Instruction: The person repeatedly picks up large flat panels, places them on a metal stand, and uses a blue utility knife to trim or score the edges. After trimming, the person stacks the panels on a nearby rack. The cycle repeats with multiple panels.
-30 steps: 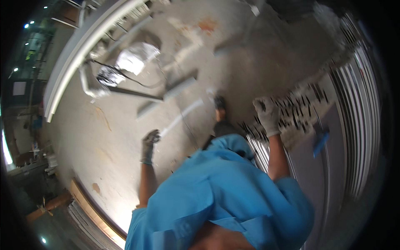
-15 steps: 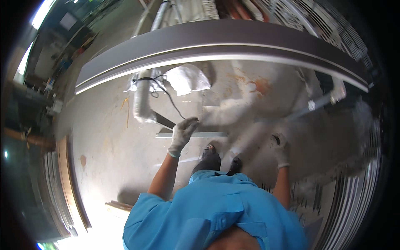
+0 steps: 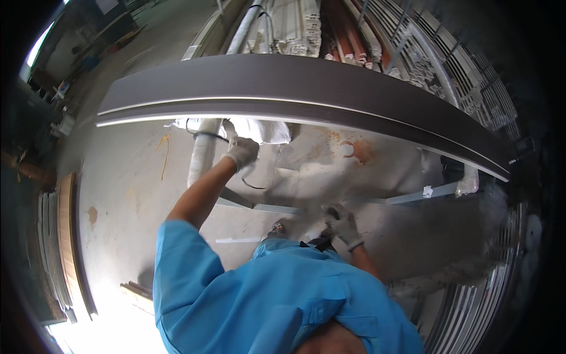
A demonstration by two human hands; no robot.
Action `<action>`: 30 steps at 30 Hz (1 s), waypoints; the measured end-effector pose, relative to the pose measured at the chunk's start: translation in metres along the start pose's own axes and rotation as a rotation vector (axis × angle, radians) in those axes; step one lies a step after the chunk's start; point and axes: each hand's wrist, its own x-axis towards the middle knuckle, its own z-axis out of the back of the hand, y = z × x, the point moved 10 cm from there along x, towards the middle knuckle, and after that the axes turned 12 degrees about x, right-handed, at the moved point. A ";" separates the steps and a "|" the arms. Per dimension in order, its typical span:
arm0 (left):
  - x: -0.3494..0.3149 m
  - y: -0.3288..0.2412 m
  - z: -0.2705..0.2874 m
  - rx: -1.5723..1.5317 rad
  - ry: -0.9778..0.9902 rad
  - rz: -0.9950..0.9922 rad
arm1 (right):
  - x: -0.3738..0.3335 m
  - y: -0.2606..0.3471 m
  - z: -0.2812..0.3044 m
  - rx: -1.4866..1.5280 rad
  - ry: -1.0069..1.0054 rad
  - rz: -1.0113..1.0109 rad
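Note:
My left hand (image 3: 243, 153), in a pale work glove, is closed around a thin black cord (image 3: 254, 185) just below the long grey profile. The cord loops around a plastic-wrapped support arm (image 3: 203, 154) beside this hand, and its loose end hangs beneath the fingers. Lower down, near my body, my right hand (image 3: 345, 226) is gloved too, with curled fingers. Something dark shows at its fingertips, too blurred to name. The grey profile (image 3: 283, 76) lies across in front of me, resting on the wrapped supports, and touches neither hand.
White sheeting (image 3: 268, 132) lies beyond the left hand, under the profile. A metal crossbar (image 3: 277, 209) runs low near my feet. Racks of long profiles (image 3: 295, 29) stand behind; more lengths (image 3: 471, 301) lean at the right. Wooden boards (image 3: 69, 230) stand at the left.
My left hand has moved up and left along the cord, toward the wrapped support. My right hand has come inward, closer to my body. The view has shifted, showing more of the racks.

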 end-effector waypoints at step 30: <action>-0.135 -0.424 0.172 -1.080 0.603 -1.100 | -0.275 -0.030 0.167 -0.347 -0.780 -0.697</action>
